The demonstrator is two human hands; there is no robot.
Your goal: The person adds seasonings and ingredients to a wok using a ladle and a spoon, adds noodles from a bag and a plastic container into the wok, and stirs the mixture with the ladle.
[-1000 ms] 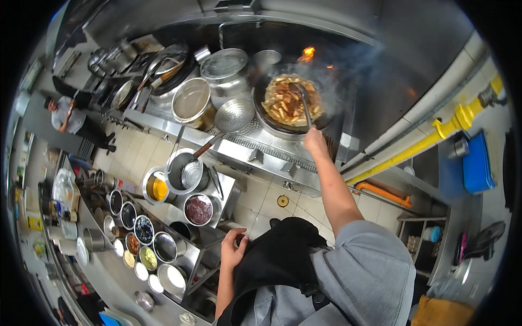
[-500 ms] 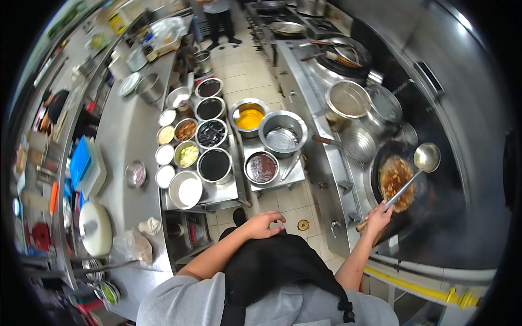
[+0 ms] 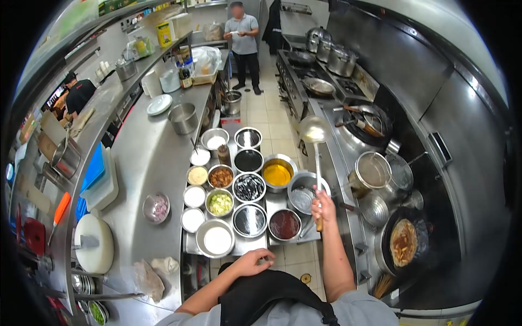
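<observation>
My right hand (image 3: 323, 206) is closed around the handle of a long steel ladle (image 3: 315, 130). The ladle points away from me, its bowl raised past the deep metal pot (image 3: 302, 205). Just left of that pot are a pot of yellow oil (image 3: 277, 174) and a pot of dark red sauce (image 3: 285, 225). My left hand (image 3: 254, 263) rests in front of the black apron, fingers loosely apart with nothing in them. On the right, a wok (image 3: 384, 251) contains brown sauce with pale pieces (image 3: 403, 242).
Several seasoning containers stand left of the pots, among them chopped green vegetables (image 3: 220, 203) and a white-filled pot (image 3: 216, 240). A steel counter (image 3: 142, 182) runs along the left. A strainer (image 3: 374, 211) lies by the wok. One person (image 3: 242, 38) stands at the aisle's far end.
My right hand has swung the ladle left, from over the wok to above the pots. The view has tilted up and turned. My left hand stays near the apron.
</observation>
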